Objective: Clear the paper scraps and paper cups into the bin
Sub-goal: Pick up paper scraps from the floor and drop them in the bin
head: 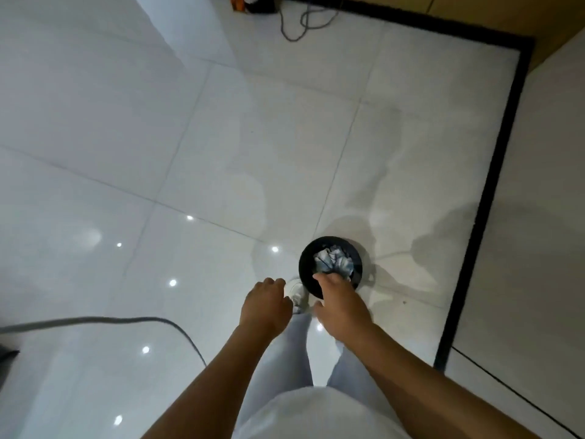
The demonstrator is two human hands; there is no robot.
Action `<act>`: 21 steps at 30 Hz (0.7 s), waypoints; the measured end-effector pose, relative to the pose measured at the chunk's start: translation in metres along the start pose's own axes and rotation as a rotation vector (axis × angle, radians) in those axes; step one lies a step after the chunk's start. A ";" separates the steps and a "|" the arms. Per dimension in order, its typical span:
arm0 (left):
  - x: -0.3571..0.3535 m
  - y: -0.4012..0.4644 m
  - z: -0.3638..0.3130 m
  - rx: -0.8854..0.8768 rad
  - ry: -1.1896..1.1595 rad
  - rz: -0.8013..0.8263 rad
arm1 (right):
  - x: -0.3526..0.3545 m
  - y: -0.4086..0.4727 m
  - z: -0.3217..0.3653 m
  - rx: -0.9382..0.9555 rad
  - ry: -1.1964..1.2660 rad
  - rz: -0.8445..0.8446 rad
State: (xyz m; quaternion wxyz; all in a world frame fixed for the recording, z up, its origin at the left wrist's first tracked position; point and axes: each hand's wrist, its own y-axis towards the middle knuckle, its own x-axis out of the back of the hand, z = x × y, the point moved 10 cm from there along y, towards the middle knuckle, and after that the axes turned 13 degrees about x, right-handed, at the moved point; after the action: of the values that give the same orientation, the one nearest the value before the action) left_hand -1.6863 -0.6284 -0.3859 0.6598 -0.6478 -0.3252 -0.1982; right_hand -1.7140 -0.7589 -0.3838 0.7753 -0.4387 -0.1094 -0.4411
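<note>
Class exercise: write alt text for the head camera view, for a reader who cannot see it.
Seen from above, a person's right hand reaches over a round black bin holding crumpled paper, while the left hand hovers beside it, fingers curled. The bin stands on a glossy white tiled floor, a dark cable trailing at the left.

Both bare forearms are extended forward and downward, side by side, from the lower edge of the view. The left hand (265,304) is seen from the back, its fingers curled under at the knuckles; whether anything is held cannot be told. The right hand (340,304) is reached slightly further ahead, palm down, with the thumb spread apart and the fingers loosely extended.
</note>
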 end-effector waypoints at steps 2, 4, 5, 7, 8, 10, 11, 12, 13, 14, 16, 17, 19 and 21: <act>-0.001 -0.028 0.018 0.080 -0.076 0.004 | 0.000 -0.014 0.020 0.068 -0.073 0.063; -0.004 -0.057 0.033 0.138 -0.157 -0.018 | 0.001 -0.028 0.039 0.146 -0.143 0.092; -0.005 -0.074 0.041 0.162 -0.190 -0.034 | 0.001 -0.036 0.048 0.177 -0.179 0.101; -0.010 -0.104 0.061 0.212 -0.250 -0.063 | -0.004 -0.050 0.066 0.231 -0.264 0.144; -0.013 -0.119 0.073 0.244 -0.287 -0.074 | -0.009 -0.056 0.075 0.262 -0.317 0.175; -0.023 -0.147 0.101 0.329 -0.387 -0.083 | -0.026 -0.069 0.096 0.328 -0.406 0.238; -0.028 -0.161 0.116 0.375 -0.436 -0.088 | -0.036 -0.076 0.108 0.364 -0.441 0.270; -0.033 -0.175 0.131 0.418 -0.476 -0.095 | -0.047 -0.083 0.120 0.399 -0.476 0.302; -0.038 -0.189 0.147 0.456 -0.506 -0.103 | -0.060 -0.090 0.132 0.433 -0.514 0.334; -0.044 -0.202 0.162 0.491 -0.535 -0.117 | -0.074 -0.097 0.145 0.471 -0.555 0.365; -0.058 -0.230 0.196 0.556 -0.604 -0.150 | -0.107 -0.113 0.172 0.539 -0.626 0.426; -0.067 -0.244 0.214 0.589 -0.646 -0.168 | -0.125 -0.122 0.185 0.569 -0.657 0.455; -0.087 -0.273 0.249 0.658 -0.737 -0.191 | -0.163 -0.140 0.211 0.629 -0.712 0.511; -0.113 -0.305 0.286 0.724 -0.820 -0.205 | -0.205 -0.162 0.238 0.688 -0.756 0.561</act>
State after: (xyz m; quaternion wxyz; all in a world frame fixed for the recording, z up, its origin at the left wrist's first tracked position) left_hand -2.0246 -0.3899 -0.2564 0.6370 -0.3690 -0.6639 0.1315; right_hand -1.9090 -0.4899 -0.2631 0.8675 -0.3007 -0.3951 0.0291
